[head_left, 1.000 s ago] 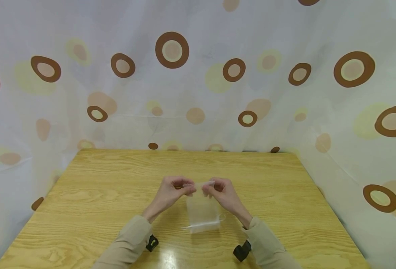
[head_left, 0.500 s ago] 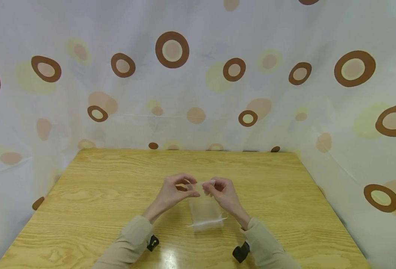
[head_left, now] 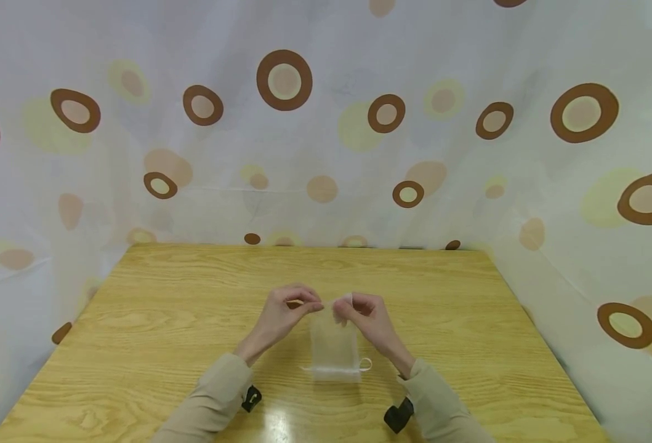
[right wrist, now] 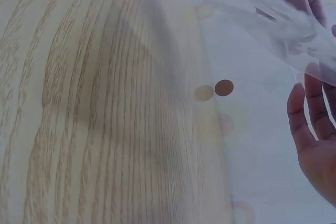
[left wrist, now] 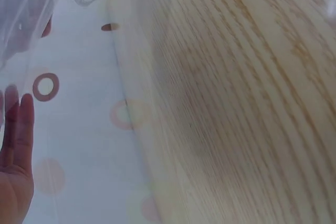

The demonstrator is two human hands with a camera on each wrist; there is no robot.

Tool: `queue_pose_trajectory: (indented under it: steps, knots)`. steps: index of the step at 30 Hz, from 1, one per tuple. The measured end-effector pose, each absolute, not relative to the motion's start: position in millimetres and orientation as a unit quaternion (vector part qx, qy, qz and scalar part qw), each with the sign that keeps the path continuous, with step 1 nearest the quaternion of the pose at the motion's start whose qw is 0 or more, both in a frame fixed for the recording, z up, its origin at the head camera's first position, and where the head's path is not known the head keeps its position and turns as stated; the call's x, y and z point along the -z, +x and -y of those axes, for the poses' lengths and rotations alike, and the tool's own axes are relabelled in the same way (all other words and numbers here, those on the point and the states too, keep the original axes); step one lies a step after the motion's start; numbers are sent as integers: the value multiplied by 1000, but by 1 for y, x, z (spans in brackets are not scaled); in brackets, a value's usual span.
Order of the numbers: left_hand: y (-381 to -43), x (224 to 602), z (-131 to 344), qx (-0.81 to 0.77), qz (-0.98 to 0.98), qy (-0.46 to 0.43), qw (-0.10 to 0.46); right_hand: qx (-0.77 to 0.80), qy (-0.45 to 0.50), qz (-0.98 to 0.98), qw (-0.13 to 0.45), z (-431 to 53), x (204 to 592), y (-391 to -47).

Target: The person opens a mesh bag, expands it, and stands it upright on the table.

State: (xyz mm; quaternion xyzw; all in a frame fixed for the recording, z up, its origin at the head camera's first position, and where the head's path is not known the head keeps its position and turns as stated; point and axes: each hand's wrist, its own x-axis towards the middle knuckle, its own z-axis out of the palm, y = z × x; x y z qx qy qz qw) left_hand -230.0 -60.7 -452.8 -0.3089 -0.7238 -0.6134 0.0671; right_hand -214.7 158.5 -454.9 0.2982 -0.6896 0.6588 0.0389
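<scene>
A sheer white drawstring pouch [head_left: 334, 347] hangs between the hands in the head view, its drawstring end down and a small cord loop sticking out on the right. My left hand [head_left: 282, 314] pinches its upper left edge between thumb and fingertips. At the upper right corner my right hand [head_left: 371, 317] grips a bunched bit of the fabric. In the left wrist view the see-through pouch [left wrist: 18, 14] fills the upper left corner above the left hand [left wrist: 17, 156]. The right wrist view has the gathered pouch [right wrist: 278, 22] over the right hand's spread lower fingers [right wrist: 299, 114].
Both hands are above a wooden table [head_left: 193, 277] with visible grain. Behind and beside it hangs a pale curtain [head_left: 314, 141] with brown rings and spots. Black wrist straps [head_left: 398, 415] show below the beige sleeves [head_left: 442, 400].
The left thumb and fingers parted half a second ago and now meet again at the pouch's edge. The pouch's lower end swung right, then back left. The right hand has kept its hold.
</scene>
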Motion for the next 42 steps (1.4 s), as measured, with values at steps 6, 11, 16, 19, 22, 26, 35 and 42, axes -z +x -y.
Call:
queue_pose_trajectory:
  steps: [6,11,16,19,22,26,35,42]
  knots:
    - [-233,457,61,588,721,-327,166,-673,282,684,10,-161,454,-215]
    - [-235,459,61,556,726,-347,208,-659,262,703,43,-160,452,-214]
    - [-232,458,60,536,737,-362,197,-657,253,707,66,-158,453,-214]
    - [-231,457,58,524,746,-365,189,-656,256,706,79,-157,453,-214]
    - [-231,457,55,517,755,-361,181,-654,262,704,90,-156,454,-215]
    - [-230,455,52,516,764,-354,159,-654,265,702,97,-155,456,-215]
    - [-227,452,54,543,767,-324,106,-656,283,693,99,-153,458,-216]
    - [-226,451,56,562,757,-316,106,-671,297,675,77,-156,459,-217]
